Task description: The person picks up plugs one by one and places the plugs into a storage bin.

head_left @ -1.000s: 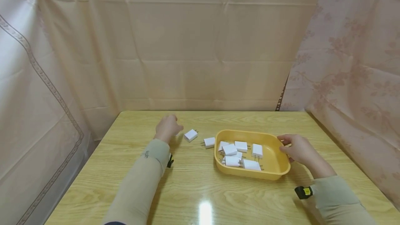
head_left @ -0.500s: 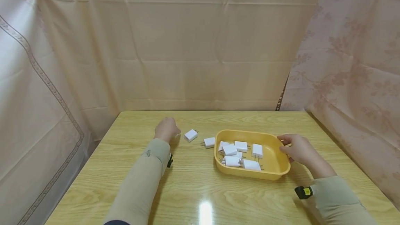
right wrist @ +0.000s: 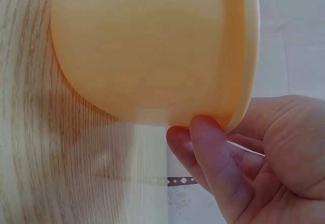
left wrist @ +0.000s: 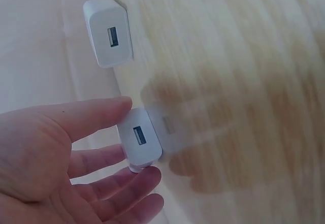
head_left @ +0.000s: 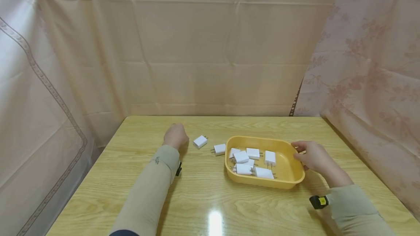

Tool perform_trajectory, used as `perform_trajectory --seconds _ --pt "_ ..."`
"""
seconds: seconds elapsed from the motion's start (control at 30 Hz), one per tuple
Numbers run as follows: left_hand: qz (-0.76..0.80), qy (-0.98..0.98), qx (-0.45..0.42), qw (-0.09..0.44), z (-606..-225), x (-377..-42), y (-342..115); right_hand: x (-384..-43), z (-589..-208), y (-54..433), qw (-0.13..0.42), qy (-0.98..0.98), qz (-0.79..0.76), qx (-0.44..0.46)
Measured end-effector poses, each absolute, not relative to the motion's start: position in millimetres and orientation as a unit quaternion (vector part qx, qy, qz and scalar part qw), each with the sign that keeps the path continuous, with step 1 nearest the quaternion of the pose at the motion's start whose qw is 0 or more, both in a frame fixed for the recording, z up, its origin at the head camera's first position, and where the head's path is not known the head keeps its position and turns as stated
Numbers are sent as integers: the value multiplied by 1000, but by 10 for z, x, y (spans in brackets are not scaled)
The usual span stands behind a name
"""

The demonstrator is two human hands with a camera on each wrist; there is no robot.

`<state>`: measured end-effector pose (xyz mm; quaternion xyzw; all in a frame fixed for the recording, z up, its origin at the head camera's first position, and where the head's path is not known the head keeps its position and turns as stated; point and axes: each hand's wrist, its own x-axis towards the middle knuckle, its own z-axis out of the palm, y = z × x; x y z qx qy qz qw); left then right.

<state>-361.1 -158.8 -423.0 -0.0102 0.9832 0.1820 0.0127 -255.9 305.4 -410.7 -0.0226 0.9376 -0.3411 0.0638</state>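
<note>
My left hand (head_left: 175, 136) is low over the far left of the table. In the left wrist view its thumb and fingers pinch a white USB charger (left wrist: 139, 135) close over the wood; the hand hides this charger in the head view. Another charger (left wrist: 108, 33) stands just beyond the thumb. To the right, my right hand (head_left: 313, 157) grips the right end of a yellow plastic basket (head_left: 287, 166), fingers at its rim (right wrist: 249, 56). Several white chargers (head_left: 243, 169) lie piled toward the basket's left side, prongs pointing various ways.
On the wooden table (head_left: 197, 192), one loose charger (head_left: 200, 141) lies right of my left hand and a second loose charger (head_left: 219, 149) lies against the basket's left wall. A beige curtain (head_left: 210, 54) hangs behind the table's far edge.
My left hand has turned downward and its fingers have come together on the charger beneath. The right hand, basket and other chargers have stayed in place.
</note>
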Motion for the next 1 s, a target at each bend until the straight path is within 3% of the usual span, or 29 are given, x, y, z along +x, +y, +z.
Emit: perform_trajectory --seconds 1.0 --pt "194 981 1 4 -4151 -3578 -1607 -2549 -4085 3042 65 939 -338 -25"
